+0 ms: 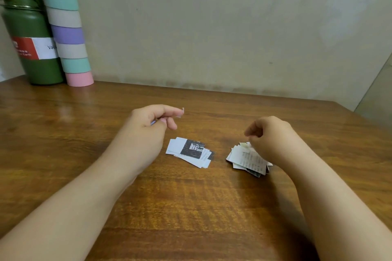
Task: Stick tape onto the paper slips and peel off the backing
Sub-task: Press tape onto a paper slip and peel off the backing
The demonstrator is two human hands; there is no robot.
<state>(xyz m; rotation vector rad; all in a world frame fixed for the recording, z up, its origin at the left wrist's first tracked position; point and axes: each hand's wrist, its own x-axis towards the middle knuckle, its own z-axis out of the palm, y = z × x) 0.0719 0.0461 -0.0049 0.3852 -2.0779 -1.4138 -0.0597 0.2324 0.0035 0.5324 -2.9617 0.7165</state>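
1. Left hand (148,125) pinches a small tape scrap (182,111), raised off the table (191,207).
2. Right hand (273,140) curled over the right slip pile (248,160), hiding part; grip unclear.
3. Second slip pile (189,151) lies between the hands; two piles total.
4. Far left: one green bottle (31,48), one striped tube (67,27), touching.

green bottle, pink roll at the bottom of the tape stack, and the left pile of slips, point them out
green bottle (40,70), head view, lower body
pink roll (79,79), head view, side face
left pile of slips (192,148), head view, dark printed slip
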